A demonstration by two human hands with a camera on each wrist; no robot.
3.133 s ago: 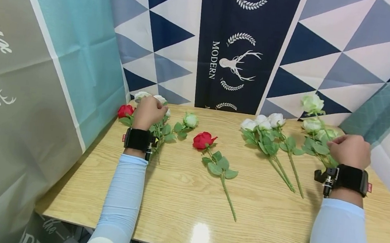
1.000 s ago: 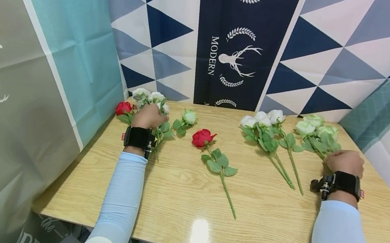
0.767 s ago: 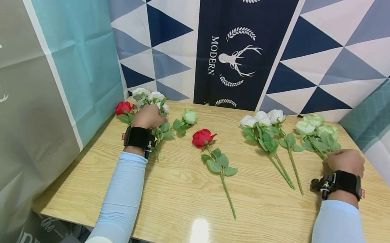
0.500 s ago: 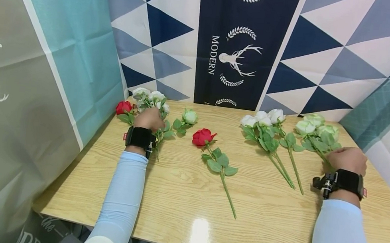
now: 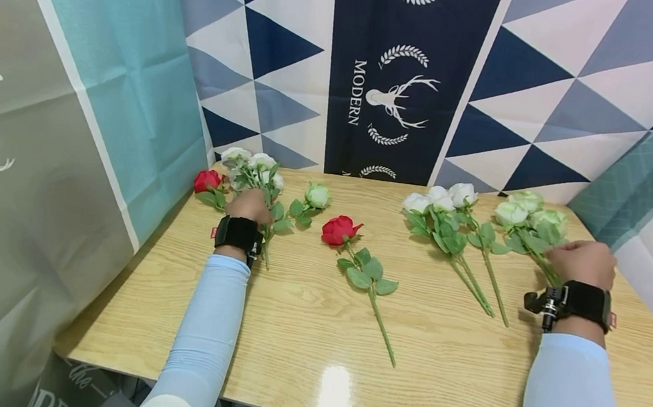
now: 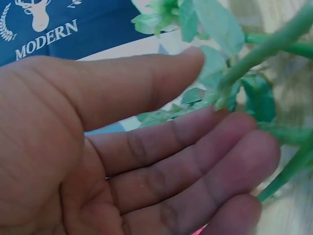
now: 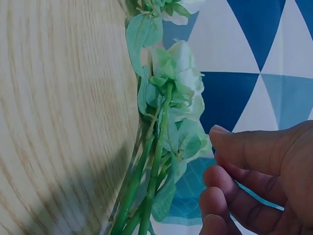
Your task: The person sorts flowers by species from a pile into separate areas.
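Observation:
At the left, my left hand hovers by a bunch of white roses. In the left wrist view its thumb and fingers are apart, with green stems just beyond the fingertips; whether they touch is unclear. My right hand is at the far right, beside a bunch of pale green roses lying on the table. The right wrist view shows its loosely bent fingers holding nothing, apart from the pale green roses' stems.
One red rose lies mid-table, its stem towards me. A second red rose and a pale green rose flank the left bunch. More white roses lie right of centre. Curtains border the wooden table.
A pale green rose by my right hand, upright earlier, now lies with the others; that hand lowered, then rose slightly. My left hand has drawn back a little from the white blooms.

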